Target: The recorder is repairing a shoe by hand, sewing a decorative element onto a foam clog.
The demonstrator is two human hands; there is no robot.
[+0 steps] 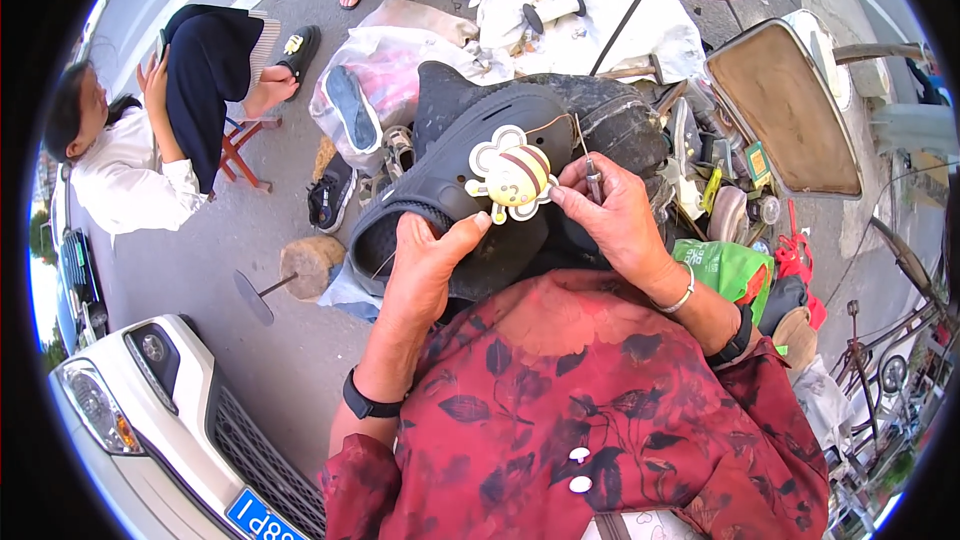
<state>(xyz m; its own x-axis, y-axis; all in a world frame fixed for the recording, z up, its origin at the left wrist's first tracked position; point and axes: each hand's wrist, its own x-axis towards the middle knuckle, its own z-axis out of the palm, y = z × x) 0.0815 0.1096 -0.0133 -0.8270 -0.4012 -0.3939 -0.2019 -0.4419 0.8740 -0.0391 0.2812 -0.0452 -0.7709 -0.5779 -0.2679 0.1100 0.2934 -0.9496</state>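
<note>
A dark grey foam clog (440, 165) lies across my lap, its open heel toward the left. On its top sits a yellow bee-shaped charm (522, 180) with white wings and brown stripes. My left hand (428, 265) grips the clog, fingers inside the opening and thumb on the upper beside the charm. Between the fingers of my right hand (622, 225) is an awl (594, 183) with a short metal handle, its thin needle pointing up. My right thumb and a fingertip touch the charm's edge. A brown thread (548, 124) arcs from the needle's upper end toward the charm.
At left, a person (135, 175) sits on a red folding stool (235, 162), wearing a matching clog (299, 48). A white car (165, 390) stands at lower left. Ahead lie a white cloth (640, 15) and a spool (553, 11). Tools and a green bag (715, 265) crowd the right.
</note>
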